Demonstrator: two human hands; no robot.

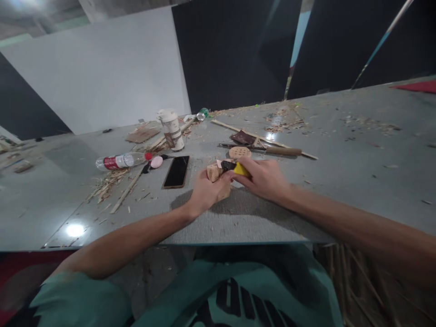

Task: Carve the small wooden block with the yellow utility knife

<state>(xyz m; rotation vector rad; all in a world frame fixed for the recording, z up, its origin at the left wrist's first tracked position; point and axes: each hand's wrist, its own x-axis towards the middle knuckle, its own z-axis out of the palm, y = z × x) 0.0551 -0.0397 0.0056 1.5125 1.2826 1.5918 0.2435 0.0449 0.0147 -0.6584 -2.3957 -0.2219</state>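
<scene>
My left hand is closed around a small block of pale wood, just above the grey table near its front edge. In my right hand is a yellow and black utility knife, its blade end against the top of the wood. My left thumb reaches across to the knife's front end. Fingers hide much of the block, so its full shape cannot be made out. Right behind the hands lies an oval wooden piece with holes.
A phone, a lying plastic bottle and a paper cup are on the left. Behind the hands lie a wooden-handled tool, a thin wooden strip and a green can. Wood shavings litter the grey table.
</scene>
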